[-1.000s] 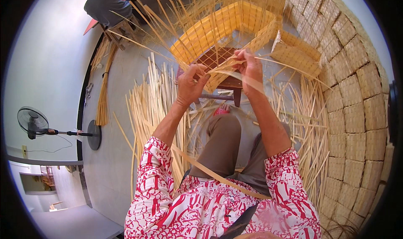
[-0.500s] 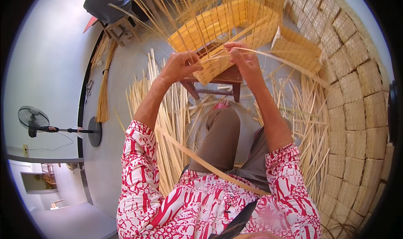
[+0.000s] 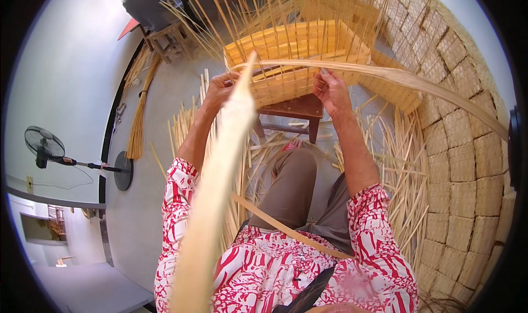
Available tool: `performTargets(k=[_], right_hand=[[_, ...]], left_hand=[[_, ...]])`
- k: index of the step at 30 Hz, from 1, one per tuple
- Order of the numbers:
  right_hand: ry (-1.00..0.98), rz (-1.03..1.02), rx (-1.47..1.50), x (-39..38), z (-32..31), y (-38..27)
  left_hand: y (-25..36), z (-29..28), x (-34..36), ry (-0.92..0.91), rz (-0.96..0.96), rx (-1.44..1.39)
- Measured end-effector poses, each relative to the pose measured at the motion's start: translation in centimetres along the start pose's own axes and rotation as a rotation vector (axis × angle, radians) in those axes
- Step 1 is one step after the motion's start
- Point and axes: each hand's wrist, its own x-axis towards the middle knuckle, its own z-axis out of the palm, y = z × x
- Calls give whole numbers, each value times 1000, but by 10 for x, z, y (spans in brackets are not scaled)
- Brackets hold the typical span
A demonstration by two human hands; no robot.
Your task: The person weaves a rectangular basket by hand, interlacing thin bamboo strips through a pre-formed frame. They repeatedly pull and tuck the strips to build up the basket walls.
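Note:
My left hand [image 3: 219, 90] is at the left end of a yellow woven bamboo basket [image 3: 291, 85], fingers curled on a bamboo strip. My right hand [image 3: 333, 93] pinches at the near rim, where a long pale strip [image 3: 423, 82] runs out to the right. The basket has many upright stakes and rests on a dark wooden stool [image 3: 291, 107]. A broad, blurred pale strip [image 3: 214, 203] crosses the foreground diagonally, hiding part of my left arm and hand.
Loose strips [image 3: 401, 164] lie around my legs. Stacked woven pieces [image 3: 462, 197] line the right. At left are a standing fan [image 3: 41, 145] and a strip bundle [image 3: 140, 120]. A seated person [image 3: 146, 8] is at a table behind. Another woven basket [image 3: 396, 82] stands right of the stool.
My hands have moved apart along the near rim, the left leftward, the right rightward and down. The basket looks more side-on. A blurred strip has swung across the foreground.

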Motion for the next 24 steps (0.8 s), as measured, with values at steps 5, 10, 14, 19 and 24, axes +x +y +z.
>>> performTargets(k=[5,10,14,19,24], right_hand=[[48,16,18,-1,1,-2],[-8,-22,-118,-12,10,-2],[-35,-7,-177,-5,10,9],[-77,-44,-244,11,-18,15],[-128,-20,-331,-6,8,7]], left_hand=[[-12,3,2,122,-2,152],[3,8,-13,278,108,59],[8,23,-55,620,208,253],[75,63,-40,-14,730,779],[167,25,13,319,546,387]])
